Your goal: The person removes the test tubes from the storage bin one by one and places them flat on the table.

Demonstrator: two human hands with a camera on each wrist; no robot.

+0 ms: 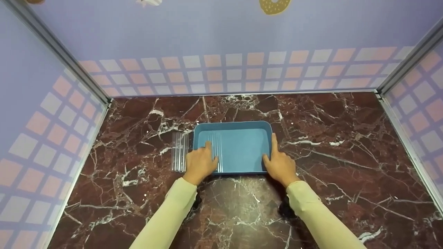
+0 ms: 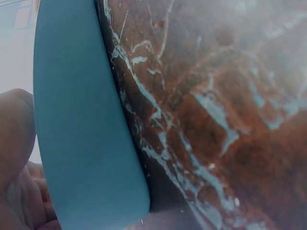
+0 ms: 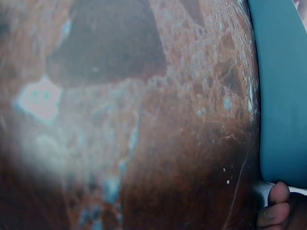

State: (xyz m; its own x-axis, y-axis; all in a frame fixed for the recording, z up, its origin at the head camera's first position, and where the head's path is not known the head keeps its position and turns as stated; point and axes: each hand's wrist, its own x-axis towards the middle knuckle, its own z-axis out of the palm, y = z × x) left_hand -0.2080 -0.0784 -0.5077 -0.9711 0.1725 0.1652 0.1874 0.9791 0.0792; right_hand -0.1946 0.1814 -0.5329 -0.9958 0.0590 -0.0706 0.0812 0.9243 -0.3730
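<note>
A shallow blue tray lies on the dark red marble table. Inside it, along the left side, are several clear tubes; more clear tubes lie just outside its left wall. My left hand is over the tray's front left part, index finger stretched forward and thumb spread beside the inner tubes. Its remaining fingers are hidden in the head view. With my right hand I grip the tray's right side, thumb inside and index finger along the outer wall. Curled fingertips show by the tray's corner in the right wrist view.
Patterned panels enclose the table at the back, left and right. The marble tabletop spreads out around the tray on every side.
</note>
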